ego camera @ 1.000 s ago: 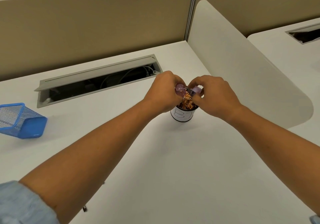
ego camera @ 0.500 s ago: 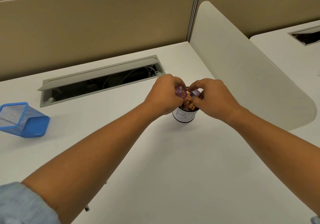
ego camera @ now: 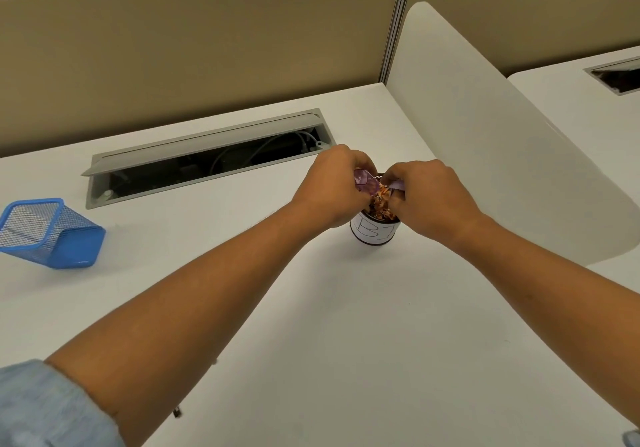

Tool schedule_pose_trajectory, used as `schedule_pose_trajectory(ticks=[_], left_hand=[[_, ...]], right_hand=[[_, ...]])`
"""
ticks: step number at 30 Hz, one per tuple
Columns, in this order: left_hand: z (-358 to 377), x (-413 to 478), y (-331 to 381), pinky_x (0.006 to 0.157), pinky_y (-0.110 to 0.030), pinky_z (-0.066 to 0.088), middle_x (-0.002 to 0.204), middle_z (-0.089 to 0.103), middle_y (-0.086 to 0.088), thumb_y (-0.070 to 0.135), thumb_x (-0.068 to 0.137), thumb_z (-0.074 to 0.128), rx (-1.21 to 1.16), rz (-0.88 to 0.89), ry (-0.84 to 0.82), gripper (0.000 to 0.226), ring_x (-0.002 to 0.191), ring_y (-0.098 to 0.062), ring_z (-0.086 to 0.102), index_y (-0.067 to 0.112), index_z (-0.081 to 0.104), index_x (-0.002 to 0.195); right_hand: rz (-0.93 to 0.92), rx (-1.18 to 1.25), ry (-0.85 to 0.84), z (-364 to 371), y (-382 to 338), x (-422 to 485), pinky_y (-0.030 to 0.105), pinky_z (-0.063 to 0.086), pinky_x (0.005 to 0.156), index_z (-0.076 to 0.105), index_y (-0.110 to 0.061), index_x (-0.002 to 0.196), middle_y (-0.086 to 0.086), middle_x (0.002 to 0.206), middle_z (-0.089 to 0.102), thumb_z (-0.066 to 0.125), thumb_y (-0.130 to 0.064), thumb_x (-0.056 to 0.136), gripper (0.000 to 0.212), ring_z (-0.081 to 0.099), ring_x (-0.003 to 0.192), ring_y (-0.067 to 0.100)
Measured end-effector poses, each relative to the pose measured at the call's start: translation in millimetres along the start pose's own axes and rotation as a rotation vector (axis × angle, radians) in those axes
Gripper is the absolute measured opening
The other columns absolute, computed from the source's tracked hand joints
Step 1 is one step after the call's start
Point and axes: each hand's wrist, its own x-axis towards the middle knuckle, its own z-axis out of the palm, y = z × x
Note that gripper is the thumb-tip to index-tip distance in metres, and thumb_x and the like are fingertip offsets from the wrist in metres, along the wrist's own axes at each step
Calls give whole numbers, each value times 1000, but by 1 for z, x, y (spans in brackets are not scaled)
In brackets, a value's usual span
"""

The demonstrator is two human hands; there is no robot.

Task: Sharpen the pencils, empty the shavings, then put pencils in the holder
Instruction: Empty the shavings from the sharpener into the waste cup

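Both hands have dipped closer over the bin (ego camera: pixel 375 233); left hand (ego camera: pixel 332 187) pinches the purple shavings case (ego camera: pixel 468 183), right hand (ego camera: pixel 429 197) grips the sharpener body (ego camera: pixel 397 185), at 3 o'clock, mid-emptying.

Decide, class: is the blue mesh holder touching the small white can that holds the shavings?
Apart. The head view shows the blue mesh holder far off at the table's left edge, with open white tabletop between it and the white can.
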Motion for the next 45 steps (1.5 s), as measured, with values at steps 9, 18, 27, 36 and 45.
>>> schedule_pose_trajectory(ticks=[9,18,27,36,45], left_hand=[[-1,1,-1,61,-19,43,92,57,1,11,77,79,-6,-2,-6,27,82,-14,55,19,75,103],[-4,-1,0,68,-22,50,107,66,-5,11,80,78,-28,-21,2,28,91,-17,62,18,74,107],[-4,-8,-5,78,-39,61,109,70,-1,17,81,75,-26,-54,16,27,96,-19,65,25,72,107],[-12,-26,-18,70,-21,51,99,70,8,25,83,79,-193,-110,59,26,87,-10,63,26,71,108],[-50,-105,-33,67,-8,51,97,71,22,22,86,78,-505,-111,108,25,89,10,64,32,69,107]], right_hand=[[-7,37,-17,-7,-5,1,29,46,69,71,-20,107,4,99,71,78,-18,74,34,63,87,25],[-35,97,43,-18,-11,-3,30,48,80,72,-15,116,8,114,71,66,-12,84,32,65,99,27],[44,144,43,-13,-4,-10,29,51,73,74,-19,108,7,100,75,60,-20,93,20,69,82,25],[327,696,18,-16,-4,-19,14,43,52,72,-26,99,-3,105,74,73,-9,84,23,68,70,13],[201,1203,-98,-42,-62,-79,39,60,82,72,-13,109,13,104,74,77,-6,83,27,72,84,26]])
